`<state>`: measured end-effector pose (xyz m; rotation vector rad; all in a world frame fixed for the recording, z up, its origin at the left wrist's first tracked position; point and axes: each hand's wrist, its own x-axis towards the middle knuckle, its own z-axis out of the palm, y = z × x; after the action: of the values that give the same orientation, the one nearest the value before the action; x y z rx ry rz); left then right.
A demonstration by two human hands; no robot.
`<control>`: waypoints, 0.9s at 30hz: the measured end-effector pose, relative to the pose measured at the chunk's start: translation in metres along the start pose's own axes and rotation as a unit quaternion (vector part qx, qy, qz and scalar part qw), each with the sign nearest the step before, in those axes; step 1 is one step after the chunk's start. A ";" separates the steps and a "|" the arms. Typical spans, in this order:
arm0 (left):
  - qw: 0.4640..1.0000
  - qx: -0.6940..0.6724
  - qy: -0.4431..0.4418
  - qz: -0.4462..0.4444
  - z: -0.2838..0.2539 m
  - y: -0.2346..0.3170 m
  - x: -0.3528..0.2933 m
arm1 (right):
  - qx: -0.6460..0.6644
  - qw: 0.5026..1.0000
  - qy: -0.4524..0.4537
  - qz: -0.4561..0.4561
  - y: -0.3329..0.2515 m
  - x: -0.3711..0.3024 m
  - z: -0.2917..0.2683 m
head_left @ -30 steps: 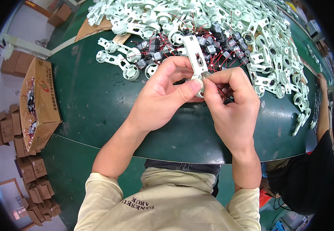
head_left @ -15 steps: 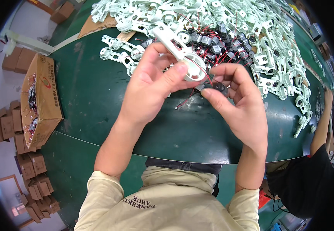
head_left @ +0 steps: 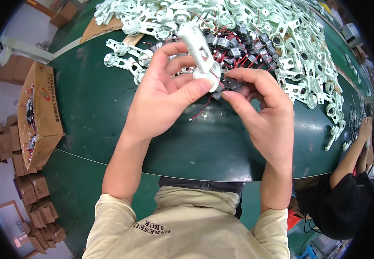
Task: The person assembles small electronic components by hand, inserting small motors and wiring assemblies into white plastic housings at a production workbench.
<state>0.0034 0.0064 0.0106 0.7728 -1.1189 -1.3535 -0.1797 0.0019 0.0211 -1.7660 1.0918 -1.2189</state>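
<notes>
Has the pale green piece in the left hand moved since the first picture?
Yes, the pale green piece has moved left, closer to the big cardboard box.

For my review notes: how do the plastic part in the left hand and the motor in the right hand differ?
The plastic part is pale green, while the motor is dark. The plastic part is long with an open slot; the motor is shorter and chunkier. Both are held above the green table.
</notes>
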 end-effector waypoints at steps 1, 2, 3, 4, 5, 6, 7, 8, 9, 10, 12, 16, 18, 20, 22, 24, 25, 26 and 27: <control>1.000 -0.008 -0.007 -0.015 0.003 -0.001 -0.001 | -0.013 1.000 -0.003 -0.026 0.004 0.000 0.001; 0.999 0.025 -0.015 -0.026 0.005 -0.001 -0.002 | -0.015 1.000 -0.003 -0.025 0.005 -0.001 0.002; 0.999 0.023 -0.016 -0.026 0.005 -0.002 -0.002 | 0.018 1.000 0.003 -0.007 0.006 -0.002 0.003; 0.998 0.027 -0.028 -0.046 0.005 -0.005 -0.002 | 0.051 0.999 0.009 0.010 0.005 -0.002 0.005; 0.997 0.032 -0.041 -0.065 0.004 -0.007 -0.003 | 0.051 0.999 0.009 0.010 0.005 -0.003 0.005; 0.997 0.041 -0.041 -0.050 0.005 -0.010 -0.003 | 0.068 0.997 0.010 0.037 0.004 -0.004 0.006; 0.997 0.040 -0.041 -0.050 0.004 -0.010 -0.003 | 0.086 0.994 0.011 0.062 0.004 -0.005 0.006; 0.997 0.040 -0.045 -0.049 0.003 -0.010 -0.004 | 0.086 0.994 0.011 0.063 0.003 -0.005 0.007; 0.997 0.041 -0.049 -0.048 0.002 -0.011 -0.004 | 0.127 0.989 0.018 0.078 0.003 -0.005 0.009; 0.997 0.040 -0.048 -0.048 0.001 -0.011 -0.004 | 0.169 0.981 0.025 0.092 0.003 -0.005 0.010; 0.996 0.035 -0.073 -0.035 0.000 -0.012 -0.003 | 0.187 0.979 0.008 0.085 0.008 -0.005 0.009; 0.998 0.021 -0.040 -0.035 0.005 -0.006 -0.004 | 0.084 0.995 -0.015 0.043 0.012 -0.006 0.008; 0.996 -0.031 0.018 -0.085 0.009 -0.002 -0.003 | 0.121 0.991 -0.014 0.054 0.007 -0.005 0.012; 0.993 -0.064 0.011 -0.099 0.010 0.002 -0.001 | 0.159 0.985 -0.012 0.066 0.005 -0.005 0.013; 0.998 -0.020 -0.035 -0.038 0.007 -0.004 -0.004 | 0.178 0.980 -0.014 0.085 0.003 -0.004 0.014; 0.999 0.005 -0.022 -0.042 0.004 -0.007 -0.004 | 0.147 0.987 -0.036 0.057 0.005 -0.004 0.010; 0.999 0.017 -0.021 -0.031 0.002 -0.009 -0.003 | 0.115 0.991 -0.056 0.030 0.006 -0.004 0.009; 0.999 0.030 -0.019 -0.020 0.000 -0.010 -0.002 | 0.123 0.992 -0.029 0.026 0.006 -0.004 0.009; 0.999 0.032 -0.027 -0.025 0.000 -0.009 -0.002 | 0.131 0.991 -0.002 0.023 0.008 -0.003 0.010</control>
<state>0.0005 0.0074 0.0024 0.8195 -1.1964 -1.3941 -0.1726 0.0026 0.0105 -1.5353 0.9175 -1.2680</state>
